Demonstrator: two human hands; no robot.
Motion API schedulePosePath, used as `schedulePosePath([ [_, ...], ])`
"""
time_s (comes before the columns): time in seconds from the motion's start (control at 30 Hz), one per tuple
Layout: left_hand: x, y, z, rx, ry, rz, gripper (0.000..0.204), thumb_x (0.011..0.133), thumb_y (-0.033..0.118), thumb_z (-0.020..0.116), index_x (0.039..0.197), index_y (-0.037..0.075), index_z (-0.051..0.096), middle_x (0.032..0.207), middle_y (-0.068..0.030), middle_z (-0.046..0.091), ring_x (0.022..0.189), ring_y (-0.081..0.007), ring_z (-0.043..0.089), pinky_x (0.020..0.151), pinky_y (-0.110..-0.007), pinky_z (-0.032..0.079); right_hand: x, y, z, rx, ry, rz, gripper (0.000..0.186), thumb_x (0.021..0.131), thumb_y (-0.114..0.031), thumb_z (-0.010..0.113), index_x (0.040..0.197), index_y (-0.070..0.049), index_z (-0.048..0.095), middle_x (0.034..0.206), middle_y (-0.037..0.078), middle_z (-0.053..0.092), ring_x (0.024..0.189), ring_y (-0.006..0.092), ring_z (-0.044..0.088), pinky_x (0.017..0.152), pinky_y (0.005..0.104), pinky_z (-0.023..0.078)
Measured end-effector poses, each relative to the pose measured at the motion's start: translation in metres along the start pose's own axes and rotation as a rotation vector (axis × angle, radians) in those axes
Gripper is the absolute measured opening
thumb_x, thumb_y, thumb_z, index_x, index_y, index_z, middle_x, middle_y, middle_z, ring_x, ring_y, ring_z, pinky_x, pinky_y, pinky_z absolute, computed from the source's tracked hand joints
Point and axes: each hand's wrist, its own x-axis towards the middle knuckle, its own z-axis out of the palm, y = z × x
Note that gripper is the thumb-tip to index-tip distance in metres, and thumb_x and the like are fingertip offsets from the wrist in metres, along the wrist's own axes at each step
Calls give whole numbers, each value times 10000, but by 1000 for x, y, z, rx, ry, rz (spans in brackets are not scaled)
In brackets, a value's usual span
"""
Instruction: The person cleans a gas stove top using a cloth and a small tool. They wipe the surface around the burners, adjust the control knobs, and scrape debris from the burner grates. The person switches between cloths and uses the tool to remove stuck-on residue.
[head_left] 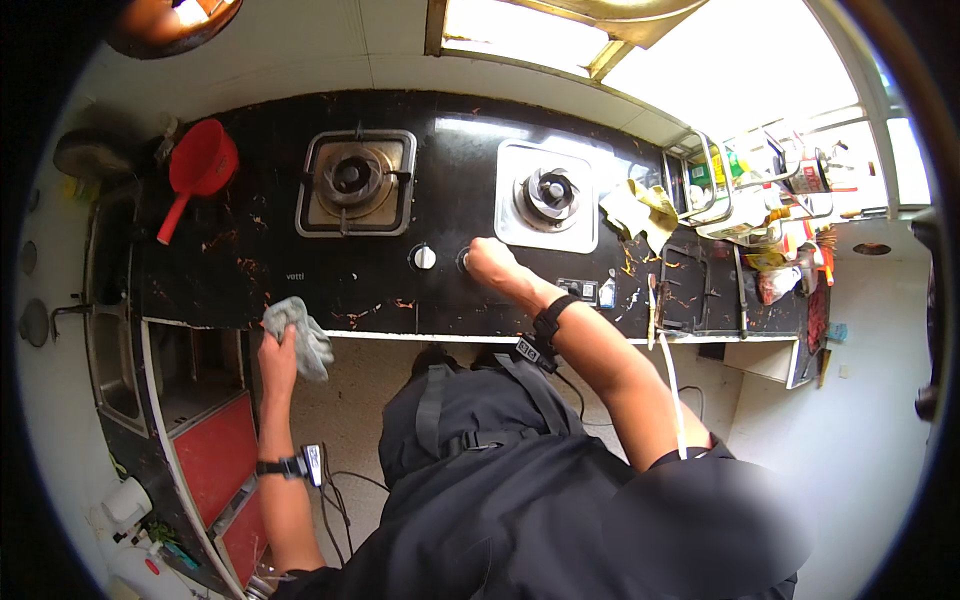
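Head view shows your right hand [492, 264] at the right knob [463, 262] on the front of the black counter [370, 285]; your fingers look bunched together and clamped on it, though they hide most of it. It sits in front of the right burner [549, 195], so your arm probably reaches across at a slant to keep from crossing that burner. Your left hand [277, 352] pinches a grey rag [300, 335], thumb and fingers together on its folds, and the rag hangs at the counter's front edge, likely to keep it away from the burners. Just left of your right hand is the white knob [425, 257], untouched, with the left burner [352, 183] behind it. Farther out, a red dipper [205, 160] lies at left, handle toward you, seemingly for easy reach, and a yellowish cloth [640, 212] lies crumpled beside the right burner.
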Motion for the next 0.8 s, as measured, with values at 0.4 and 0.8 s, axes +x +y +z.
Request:
schedulePosePath([
  [0.4, 76, -33, 74, 383, 289, 38, 373, 919, 346, 524, 1055, 3, 574, 1046, -231, 662, 944, -434, 634, 811, -533, 502, -9, -19, -31, -421, -93, -298, 153, 861, -117, 567, 920, -36, 682, 872, 171, 721, 826, 314, 727, 692, 423, 588],
  [0.8, 74, -21, 79, 471, 405, 111, 325, 897, 320, 507, 970, 10, 568, 944, -195, 655, 858, -395, 654, 739, -500, 538, -9, -20, -28, -461, -76, -268, 184, 872, -152, 577, 834, -76, 740, 843, 146, 739, 790, 272, 737, 680, 386, 589],
])
